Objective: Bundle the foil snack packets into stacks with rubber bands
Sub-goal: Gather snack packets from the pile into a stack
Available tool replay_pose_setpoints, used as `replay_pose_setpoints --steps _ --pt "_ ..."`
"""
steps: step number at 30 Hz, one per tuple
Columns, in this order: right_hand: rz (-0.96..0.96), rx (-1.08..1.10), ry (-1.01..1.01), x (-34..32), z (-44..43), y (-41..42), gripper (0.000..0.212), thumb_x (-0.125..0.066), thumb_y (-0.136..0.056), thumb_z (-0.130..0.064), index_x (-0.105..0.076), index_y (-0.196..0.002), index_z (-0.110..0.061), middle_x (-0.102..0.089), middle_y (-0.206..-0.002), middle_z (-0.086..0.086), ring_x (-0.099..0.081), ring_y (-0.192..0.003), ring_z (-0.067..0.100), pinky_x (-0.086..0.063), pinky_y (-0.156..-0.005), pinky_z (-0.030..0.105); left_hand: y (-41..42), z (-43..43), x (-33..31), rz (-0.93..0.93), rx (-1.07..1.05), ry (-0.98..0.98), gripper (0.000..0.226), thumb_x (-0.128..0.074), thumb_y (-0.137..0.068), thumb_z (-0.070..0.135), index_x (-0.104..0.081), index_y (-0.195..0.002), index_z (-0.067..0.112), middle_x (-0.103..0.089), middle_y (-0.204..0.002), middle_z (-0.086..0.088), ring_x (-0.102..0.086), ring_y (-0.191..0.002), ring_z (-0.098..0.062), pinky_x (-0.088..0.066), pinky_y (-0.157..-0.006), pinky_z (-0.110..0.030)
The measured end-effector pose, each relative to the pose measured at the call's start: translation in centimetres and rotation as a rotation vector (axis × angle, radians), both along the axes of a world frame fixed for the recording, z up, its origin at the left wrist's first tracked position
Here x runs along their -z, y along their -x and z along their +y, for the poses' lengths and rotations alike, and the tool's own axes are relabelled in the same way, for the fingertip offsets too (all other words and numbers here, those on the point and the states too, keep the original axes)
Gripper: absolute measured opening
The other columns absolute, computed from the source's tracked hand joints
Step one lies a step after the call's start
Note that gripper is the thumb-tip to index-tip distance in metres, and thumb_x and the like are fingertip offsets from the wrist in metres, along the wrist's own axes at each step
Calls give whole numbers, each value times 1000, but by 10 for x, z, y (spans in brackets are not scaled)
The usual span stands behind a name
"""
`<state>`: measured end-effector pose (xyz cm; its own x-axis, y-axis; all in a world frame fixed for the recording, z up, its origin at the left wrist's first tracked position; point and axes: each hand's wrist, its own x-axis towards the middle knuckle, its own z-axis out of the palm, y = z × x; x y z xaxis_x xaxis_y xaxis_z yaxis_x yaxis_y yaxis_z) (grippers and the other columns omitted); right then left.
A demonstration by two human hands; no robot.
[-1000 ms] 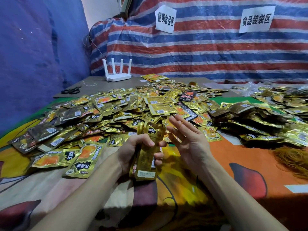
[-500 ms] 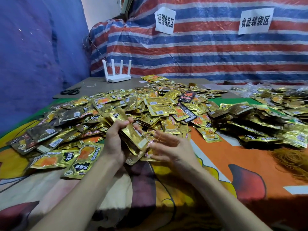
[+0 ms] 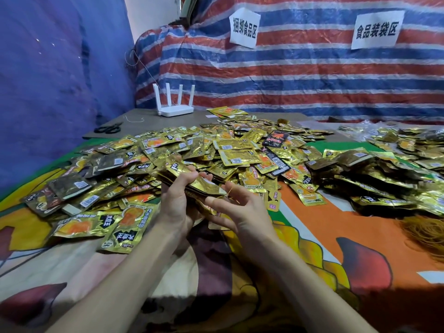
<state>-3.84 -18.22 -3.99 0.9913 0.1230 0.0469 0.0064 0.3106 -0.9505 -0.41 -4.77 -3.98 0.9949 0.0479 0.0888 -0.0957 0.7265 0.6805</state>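
**Gold foil stack point(image 3: 204, 186) gripped in the left hand point(image 3: 174, 207), rubber band point(image 3: 232, 194) at the right hand point(image 3: 242, 212)**

Just left of the frame's centre, the left hand grips the stack of foil snack packets. The thumb lies across the top packet and the fingers curl round from below. The stack is held tilted above the near edge of the loose packets point(image 3: 230, 155), with its far end pointing toward the upper left.

Just to the right, the right hand is open. Its fingers are spread and nearly straight, with the tips close to the stack's near end. The rubber band shows as a thin yellow strand across those fingers; how it loops round them cannot be made out.

The loose packets lie in a wide heap across the middle of the frame, mostly gold with orange prints and a few black ones among them. A second heap point(image 3: 384, 179) fills the right side and looks darker. Below it, at the right edge, a tangle of tan spare bands point(image 3: 427, 231) lies on the printed cloth point(image 3: 348, 224) that covers the table.

In the upper left, a white router point(image 3: 175, 109) with four antennas stands on a bare grey tabletop point(image 3: 144, 121), and black scissors point(image 3: 108, 128) lie nearby. Behind everything hangs a red, white and blue striped tarp point(image 3: 288, 75) with two paper signs point(image 3: 243, 28) pinned to it. A blue sheet point(image 3: 48, 80) covers the left side.
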Motion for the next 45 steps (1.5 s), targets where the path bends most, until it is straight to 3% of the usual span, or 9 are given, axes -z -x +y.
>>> replay_pose_setpoints --steps 4,9,12,18,23,33,36,41,45 --pt "-28 4 20 -1 -6 1 84 -95 -60 -14 -58 -136 -7 -64 -127 2 -61 -124 21 -63 -78 38 -2 2 -3 30 65 49 25 -65 -73 21 -60 -97 17 -67 -79 -4 -71 -78 -26 -58 -70 -41" --pt "-87 2 60 2 -3 6 74 -90 -70 -6 -59 -137 -10 -66 -128 2 -68 -115 20 -63 -79 39 -2 3 -3 31 67 98 16 -64 -73 22 -70 -87 19 -65 -82 -2 -67 -90 -23 -52 -96 -50" --pt "-131 -49 113 0 0 5 52 -88 -73 -8 -71 -120 -20 -73 -119 4 -73 -104 19 -61 -82 40 5 -3 -4 -44 90 -28 16 -60 -73 20 -76 -74 22 -67 -77 -2 -68 -82 -22 -55 -86 -44" --pt "-100 -33 13 0 11 2 46 -87 -63 -19 -76 -108 -21 -78 -103 8 -74 -101 28 -59 -92 46 11 -11 -8 1 129 68 11 -51 -93 22 -59 -96 15 -73 -91 -10 -74 -86 -21 -61 -66 -36" --pt "-139 98 25 13 29 10 63 -87 -60 -35 -70 -120 -23 -78 -106 2 -73 -104 22 -53 -102 48 12 -9 -10 6 181 157 12 -53 -89 25 -57 -93 14 -74 -94 -10 -76 -84 -23 -60 -62 -38" --pt "-245 227 193 13 33 20 71 -86 -65 -32 -59 -130 -23 -73 -115 -6 -70 -105 4 -56 -96 33 16 -9 -15 -7 214 224 14 -57 -84 25 -57 -91 13 -74 -92 -7 -75 -89 -18 -63 -73 -38" --pt "-221 220 201 16 33 25 83 -88 -58 -37 -57 -134 -26 -71 -119 -6 -69 -109 7 -55 -99 37 18 -10 -12 8 201 227 8 -54 -93 24 -57 -92 17 -73 -97 -6 -75 -87 -19 -60 -64 -37" --pt "-153 206 119 6 30 19 80 -90 -56 -28 -60 -129 -18 -75 -113 1 -73 -103 14 -57 -97 44 15 -9 -11 -57 263 160 14 -54 -89 25 -55 -98 14 -73 -95 -3 -74 -90 -18 -59 -73 -33" --pt "-114 140 118 -6 18 10 75 -91 -55 -17 -64 -125 -10 -77 -105 5 -75 -93 15 -61 -80 31 12 -7 -10 -68 283 -6 27 -56 -84 32 -77 -86 14 -74 -107 -8 -71 -97 -21 -59 -87 -36"
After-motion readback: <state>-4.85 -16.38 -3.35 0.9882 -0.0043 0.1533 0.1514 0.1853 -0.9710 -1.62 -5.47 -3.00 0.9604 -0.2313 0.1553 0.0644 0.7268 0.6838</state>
